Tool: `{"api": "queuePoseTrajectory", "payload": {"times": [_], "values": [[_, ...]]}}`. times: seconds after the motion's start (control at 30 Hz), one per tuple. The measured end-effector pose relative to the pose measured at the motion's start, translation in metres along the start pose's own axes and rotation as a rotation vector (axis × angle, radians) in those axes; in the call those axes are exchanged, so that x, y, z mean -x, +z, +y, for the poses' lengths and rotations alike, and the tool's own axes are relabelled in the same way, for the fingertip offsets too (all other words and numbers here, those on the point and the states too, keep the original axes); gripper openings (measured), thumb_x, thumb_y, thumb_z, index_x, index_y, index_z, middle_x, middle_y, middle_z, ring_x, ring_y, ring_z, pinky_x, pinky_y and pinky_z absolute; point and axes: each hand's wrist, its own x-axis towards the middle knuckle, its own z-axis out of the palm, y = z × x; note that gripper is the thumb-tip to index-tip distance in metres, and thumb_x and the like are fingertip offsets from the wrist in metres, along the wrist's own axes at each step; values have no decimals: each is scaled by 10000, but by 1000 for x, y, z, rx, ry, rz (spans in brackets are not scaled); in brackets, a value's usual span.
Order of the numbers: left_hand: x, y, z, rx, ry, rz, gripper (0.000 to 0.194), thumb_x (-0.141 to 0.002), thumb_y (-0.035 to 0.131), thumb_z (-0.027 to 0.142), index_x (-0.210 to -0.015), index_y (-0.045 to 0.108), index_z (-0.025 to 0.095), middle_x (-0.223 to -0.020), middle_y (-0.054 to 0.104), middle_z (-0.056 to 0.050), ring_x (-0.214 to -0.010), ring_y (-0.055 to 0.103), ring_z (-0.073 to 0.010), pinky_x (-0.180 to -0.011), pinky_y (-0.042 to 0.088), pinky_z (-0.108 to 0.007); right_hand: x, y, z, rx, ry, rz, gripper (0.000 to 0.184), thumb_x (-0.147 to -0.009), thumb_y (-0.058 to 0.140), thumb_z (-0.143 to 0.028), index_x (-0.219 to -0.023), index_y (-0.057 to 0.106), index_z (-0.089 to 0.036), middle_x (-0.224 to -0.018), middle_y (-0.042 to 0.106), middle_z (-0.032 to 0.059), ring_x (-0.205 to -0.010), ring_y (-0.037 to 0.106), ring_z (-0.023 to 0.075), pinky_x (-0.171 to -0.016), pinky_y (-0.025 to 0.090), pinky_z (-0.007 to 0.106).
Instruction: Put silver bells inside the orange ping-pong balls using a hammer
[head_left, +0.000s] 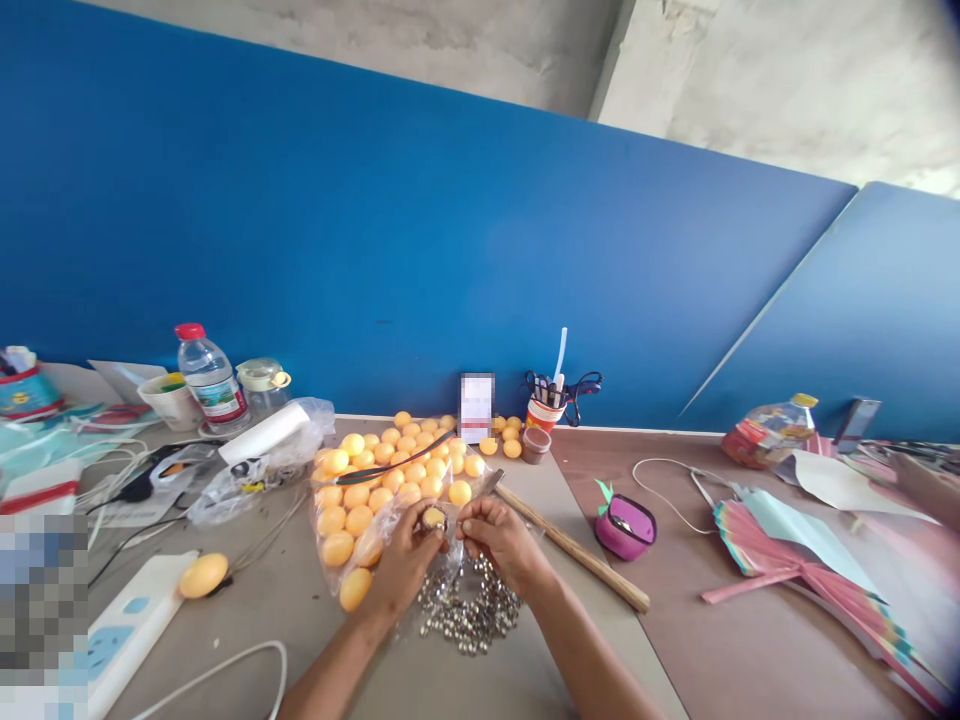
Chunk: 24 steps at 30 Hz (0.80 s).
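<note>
My left hand [403, 560] is closed around an orange ball [433, 517], held above a heap of small silver bells [469, 608]. My right hand [501, 538] is pinched together right beside that ball; what its fingertips hold is too small to make out. Just beyond both hands lies an open clear bag [382, 480] with several orange balls in it. More orange balls [507, 438] lie loose at the back near a cup of pens [545, 408].
A wooden-handled hammer [570, 548] lies to the right of my hands. A purple pouch [625, 527], a paper fan [795, 570] and white cable sit farther right. At left are a power strip [127, 630] with one orange ball [202, 575], a water bottle [210, 380] and plastic bags.
</note>
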Motion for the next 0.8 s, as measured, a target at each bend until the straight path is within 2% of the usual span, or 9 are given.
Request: {"api": "queuePoseTrajectory", "payload": {"times": [0.1,0.27,0.6,0.8], "values": [[1,2,3,-18,13,-15,393,-766,613,345,-1119,564,179,-812,628,2,-734,612,-182,-720,482,-305,-2,0,6,62,-15,6,126,-620,665,-257,-687,603,-170,-527,524,-56,-480,417,81,-512,259,234],[3,6,8,23,27,-9,394,-737,632,302,-1108,555,198,-943,662,-21,-774,630,-179,-731,504,-307,-3,-2,9,106,-18,33,104,-620,639,-257,-680,611,-177,-508,484,-62,-499,382,86,-528,250,241],[4,5,6,38,21,-45,423,-715,676,338,-1092,573,177,-970,687,-60,-828,655,-213,-758,525,-336,-3,2,8,78,45,24,160,-594,690,-305,-655,620,-175,-515,527,-46,-511,438,98,-539,285,239],[5,3,6,-26,30,-38,430,-719,676,328,-1110,581,177,-1053,683,-80,-956,644,-242,-833,513,-352,-3,-1,7,13,89,-13,190,-580,734,-295,-655,624,-160,-524,560,-40,-503,467,93,-547,309,237]]}}
